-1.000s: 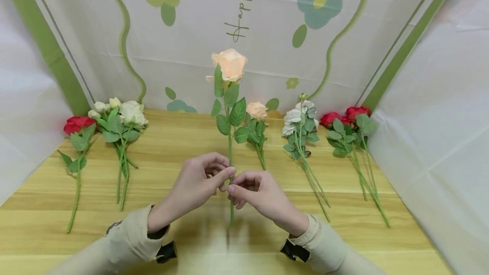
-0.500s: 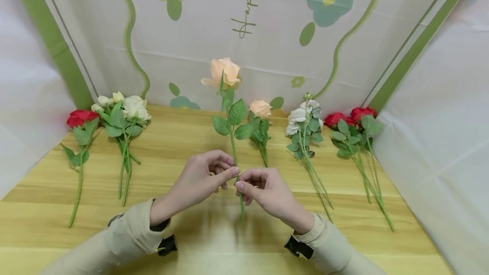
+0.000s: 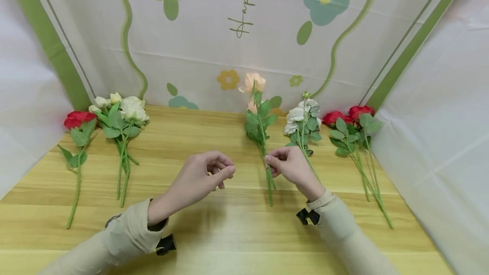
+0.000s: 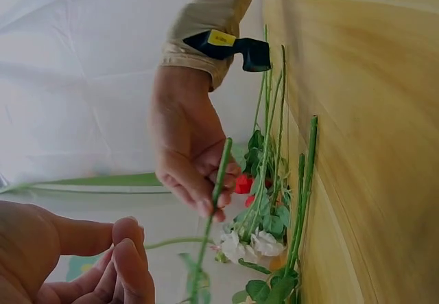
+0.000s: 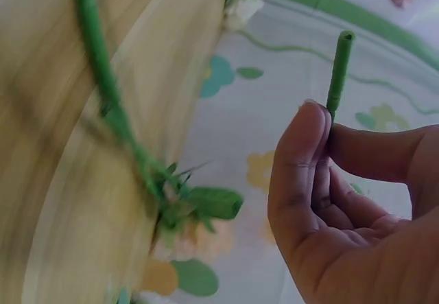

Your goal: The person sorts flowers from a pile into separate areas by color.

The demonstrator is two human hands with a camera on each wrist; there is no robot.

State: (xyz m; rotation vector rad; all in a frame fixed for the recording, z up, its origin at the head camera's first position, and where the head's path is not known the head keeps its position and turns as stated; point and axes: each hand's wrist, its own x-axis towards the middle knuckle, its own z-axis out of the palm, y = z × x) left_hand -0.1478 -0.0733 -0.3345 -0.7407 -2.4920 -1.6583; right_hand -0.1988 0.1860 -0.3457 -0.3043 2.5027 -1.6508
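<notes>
My right hand [image 3: 289,164] pinches the green stem of a peach rose [image 3: 255,82] between thumb and fingers. In the right wrist view the cut end of that stem [image 5: 339,71] sticks out past the fingertips. Behind the held rose, partly hidden by its leaves, another peach rose [image 3: 251,106] lies on the table; the two overlap in the head view. My left hand [image 3: 200,177] hovers over the middle of the table, fingers loosely curled and holding nothing. In the left wrist view its thumb and fingertips [image 4: 129,232] come close together.
On the wooden table [image 3: 214,241], a red rose [image 3: 79,120] and cream-white flowers [image 3: 131,109] lie at left. White roses [image 3: 296,116] lie right of the peach ones, partly behind my right hand. Red roses [image 3: 361,112] lie far right. A printed cloth [image 3: 191,46] stands behind.
Both hands were on the held peach rose's stem; the left has let go and stays about where it was. My right hand has carried the rose right and forward, over the other peach rose.
</notes>
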